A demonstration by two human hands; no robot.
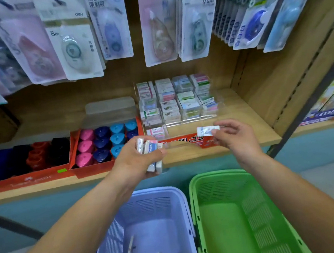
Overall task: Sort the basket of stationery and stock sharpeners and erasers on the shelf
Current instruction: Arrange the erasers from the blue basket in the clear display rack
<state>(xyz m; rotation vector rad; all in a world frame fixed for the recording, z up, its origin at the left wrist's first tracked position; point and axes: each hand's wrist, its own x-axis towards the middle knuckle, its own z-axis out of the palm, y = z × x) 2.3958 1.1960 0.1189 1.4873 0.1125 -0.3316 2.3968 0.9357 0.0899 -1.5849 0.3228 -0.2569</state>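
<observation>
Sharpeners (pixel 102 143): in red card trays at the left of the shelf (pixel 244 122). They look stocked, so I leave them alone.
Purple basket (pixel 154 190): below me, with a few small packs lying on its floor that probably need sorting later.
Left hand (pixel 137 162): fingers and thumb wrapped round a stack of erasers (pixel 150 148), held in front of the shelf edge. I should grip it firmly and keep it level so none slide out of the bottom.
Clear rack (pixel 178 102): erasers fill the back tiers. The front row holds one at its left end, and I judge the space to its right is where the next one goes.
Single eraser (pixel 207 131): in the air just over the rack's front right.
Right hand (pixel 235 137): thumb and fingertips pinch the single eraser by its end. I would lower it flat with the label up, push it against its neighbour, and only then let go.
Green basket (pixel 214 175): just beside the purple one, under my right forearm.
</observation>
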